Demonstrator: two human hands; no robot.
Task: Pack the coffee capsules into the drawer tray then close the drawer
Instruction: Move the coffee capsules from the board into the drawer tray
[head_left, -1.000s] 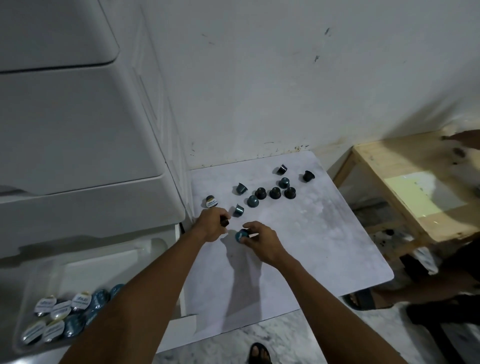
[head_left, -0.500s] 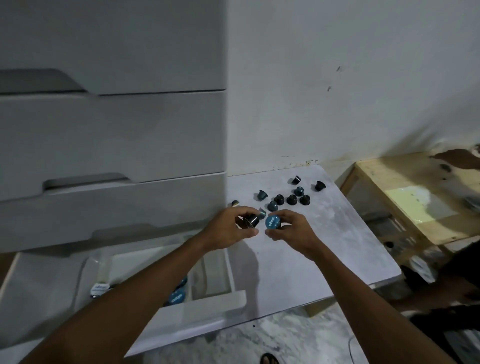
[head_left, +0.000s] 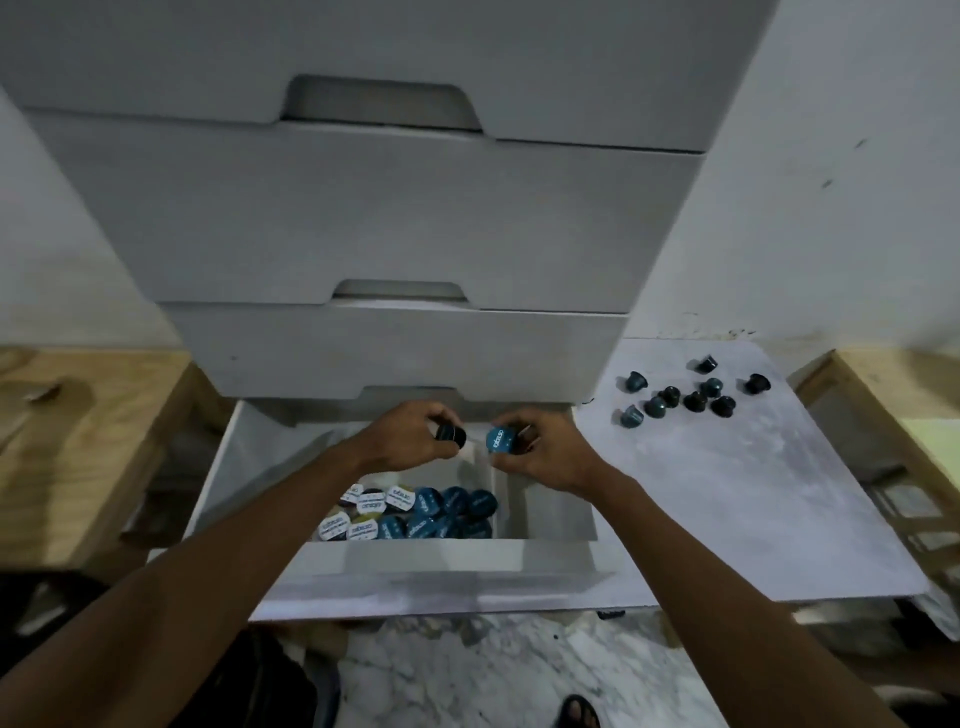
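The bottom drawer (head_left: 415, 577) of a white cabinet stands pulled out. Inside it a clear tray (head_left: 470, 470) holds several capsules (head_left: 415, 512) with white and blue lids, packed along the near side. My left hand (head_left: 410, 436) hovers above the tray's far end, shut on a dark capsule (head_left: 451, 434). My right hand (head_left: 540, 452) is beside it, shut on a blue capsule (head_left: 500, 440) whose printed lid faces me. Several loose capsules (head_left: 685, 397) lie on the white board to the right.
The white marbled board (head_left: 727, 493) sits right of the drawer, a wooden bench (head_left: 883, 395) beyond it. Another wooden surface (head_left: 78, 441) is at the left. Closed drawers (head_left: 389, 234) rise above. A sandalled foot (head_left: 579, 712) shows on the marble floor.
Both hands lifted a capsule each off the board and carried them left, over the open drawer's tray. The view swung left to face the cabinet.
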